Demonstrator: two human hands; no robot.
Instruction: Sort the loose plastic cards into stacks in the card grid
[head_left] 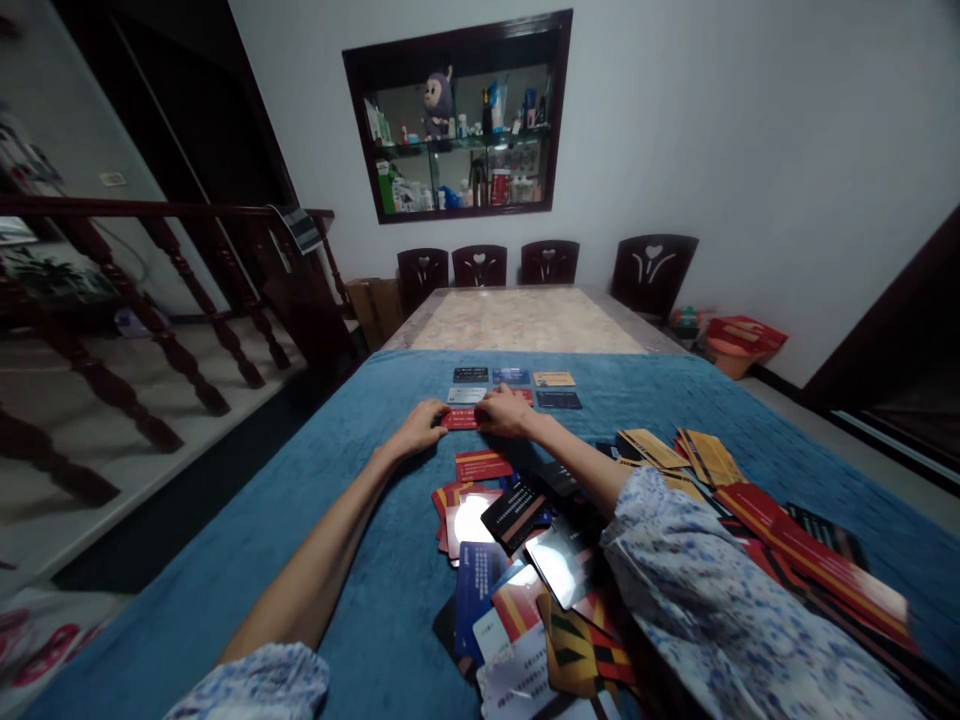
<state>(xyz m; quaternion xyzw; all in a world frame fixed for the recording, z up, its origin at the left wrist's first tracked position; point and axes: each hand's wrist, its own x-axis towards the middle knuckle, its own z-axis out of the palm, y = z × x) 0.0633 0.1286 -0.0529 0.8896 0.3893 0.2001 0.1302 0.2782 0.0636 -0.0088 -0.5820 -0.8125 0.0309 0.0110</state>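
Observation:
Both arms reach forward over a blue cloth [360, 500] on a long table. My left hand [422, 427] and my right hand [505, 411] meet on a red card [459, 420], each pinching one end as it lies flat on the cloth. Just beyond them, several cards lie in neat rows: a black card [470, 375], a blue card [511, 376], a yellow card [553, 379] and a dark card [558, 400]. Another red card [482, 465] lies alone nearer to me. A loose heap of mixed cards [525, 580] spreads under my right forearm.
Gold and red cards [705, 460] fan out along the right side of the cloth. Bare marble tabletop [525, 320] lies beyond the cloth, with several dark chairs [652, 265] at the far end. A wooden stair railing [150, 300] runs on the left. A wall cabinet [461, 120] hangs above.

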